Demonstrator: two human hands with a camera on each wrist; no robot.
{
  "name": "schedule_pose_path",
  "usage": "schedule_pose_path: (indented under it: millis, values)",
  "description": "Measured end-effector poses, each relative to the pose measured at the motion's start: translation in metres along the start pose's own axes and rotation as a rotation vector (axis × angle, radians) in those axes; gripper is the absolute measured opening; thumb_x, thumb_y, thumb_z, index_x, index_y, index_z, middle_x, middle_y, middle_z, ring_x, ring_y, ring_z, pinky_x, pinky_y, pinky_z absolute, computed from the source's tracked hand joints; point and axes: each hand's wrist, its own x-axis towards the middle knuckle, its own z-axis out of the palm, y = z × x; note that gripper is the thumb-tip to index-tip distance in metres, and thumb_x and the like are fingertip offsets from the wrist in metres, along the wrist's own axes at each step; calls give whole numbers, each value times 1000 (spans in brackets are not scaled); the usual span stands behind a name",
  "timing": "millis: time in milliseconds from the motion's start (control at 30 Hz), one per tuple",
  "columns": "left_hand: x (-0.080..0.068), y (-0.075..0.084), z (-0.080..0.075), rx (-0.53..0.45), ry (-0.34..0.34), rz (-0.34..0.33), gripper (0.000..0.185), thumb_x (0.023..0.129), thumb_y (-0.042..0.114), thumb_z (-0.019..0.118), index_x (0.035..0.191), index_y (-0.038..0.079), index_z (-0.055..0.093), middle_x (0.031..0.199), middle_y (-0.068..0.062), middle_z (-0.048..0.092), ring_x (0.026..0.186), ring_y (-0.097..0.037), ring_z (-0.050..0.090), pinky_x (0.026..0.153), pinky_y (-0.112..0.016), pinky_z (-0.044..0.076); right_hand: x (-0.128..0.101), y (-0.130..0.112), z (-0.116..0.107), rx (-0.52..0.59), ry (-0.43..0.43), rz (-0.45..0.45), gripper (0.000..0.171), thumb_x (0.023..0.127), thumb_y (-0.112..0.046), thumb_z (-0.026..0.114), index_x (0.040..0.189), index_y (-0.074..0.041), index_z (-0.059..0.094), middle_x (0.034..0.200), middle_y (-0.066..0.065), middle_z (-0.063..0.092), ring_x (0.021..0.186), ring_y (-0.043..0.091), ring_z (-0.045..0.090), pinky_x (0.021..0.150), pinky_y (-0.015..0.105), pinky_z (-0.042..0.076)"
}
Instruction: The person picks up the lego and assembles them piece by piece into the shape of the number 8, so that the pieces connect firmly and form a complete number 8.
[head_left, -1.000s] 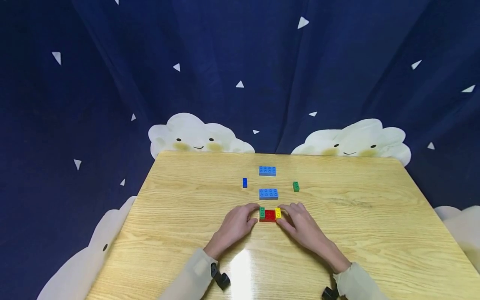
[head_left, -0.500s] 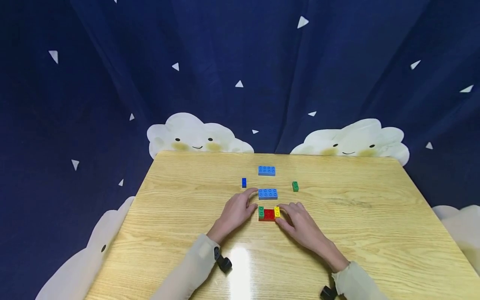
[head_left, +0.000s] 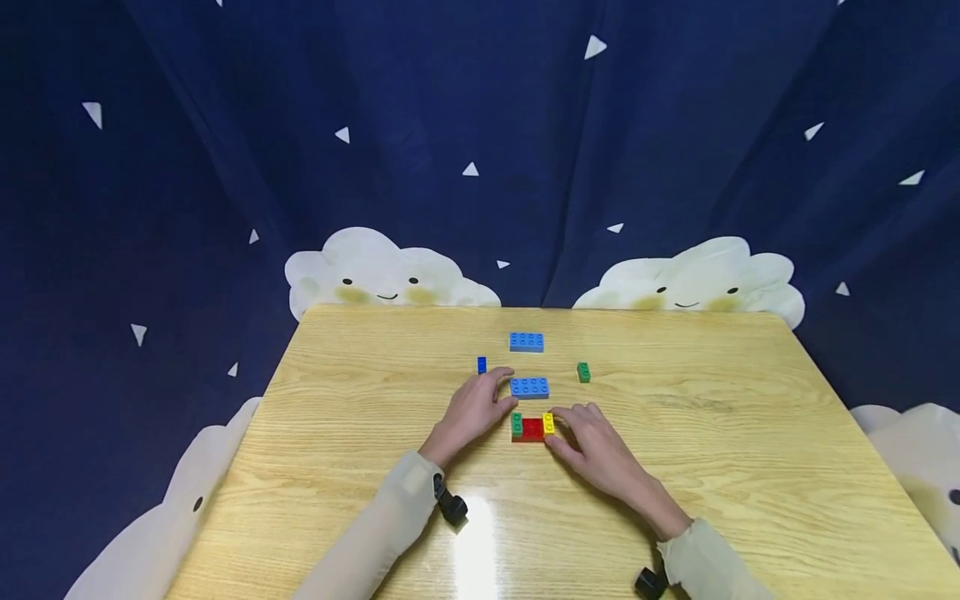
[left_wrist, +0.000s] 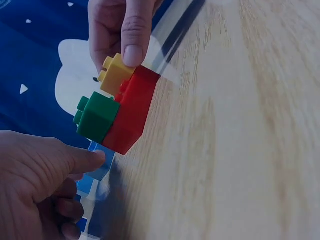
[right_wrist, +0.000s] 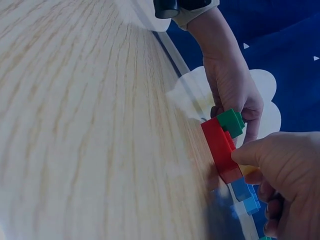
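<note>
A long red toy brick [head_left: 532, 429] lies on the table with a small green brick [head_left: 517, 424] on its left end and a small yellow brick [head_left: 548, 423] on its right end. My right hand [head_left: 600, 450] pinches the yellow brick, thumb on its near side, also seen in the left wrist view. My left hand [head_left: 472, 410] reaches past the stack, thumb and forefinger spread around the left end of the nearer blue brick [head_left: 529, 388]. In the left wrist view its thumb [left_wrist: 92, 159] overlaps that blue brick. My other left fingers are curled beneath.
Another long blue brick [head_left: 527, 342] lies farther back. A small dark blue brick [head_left: 482, 364] lies beyond my left hand, and a small green two-stud brick [head_left: 583, 372] lies to the right. A dark blue curtain [head_left: 420, 150] hangs behind the wooden table [head_left: 712, 417].
My left hand has moved forward from beside the stack's green brick to the left end of the nearer blue brick. My right hand stays at the yellow brick.
</note>
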Motion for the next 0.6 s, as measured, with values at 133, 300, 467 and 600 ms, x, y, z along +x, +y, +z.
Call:
schedule_pose_path:
  millis: [133,300,467,600]
  values:
    - [1,0,1,-4,-7,-18,47,97,25,77,139,7,66,64,4,50,54,-10,44,49,-26,31,-1,0,1,-5,-1,2,44,97,-29,77,131,-3,69,89,-4,58,84,15,42,71,29,36]
    - [3,1,2,-12,1,-26,42,98,25,76,135,8,68,64,3,49,55,-11,44,50,-26,31,-3,0,1,0,7,-1,42,97,-27,77,130,-2,69,101,3,68,89,16,48,76,33,43]
    - [2,2,2,-20,5,-29,38,98,24,76,132,8,70,63,4,49,54,-11,43,50,-26,31,-3,0,1,7,11,-4,42,97,-27,76,131,-3,69,104,4,69,90,16,48,76,33,43]
    - [0,2,2,-35,19,-41,40,99,25,75,134,7,68,64,4,50,55,-10,44,50,-26,32,-3,1,1,10,7,-3,44,97,-27,76,132,-2,68,101,2,67,88,15,46,74,30,41]
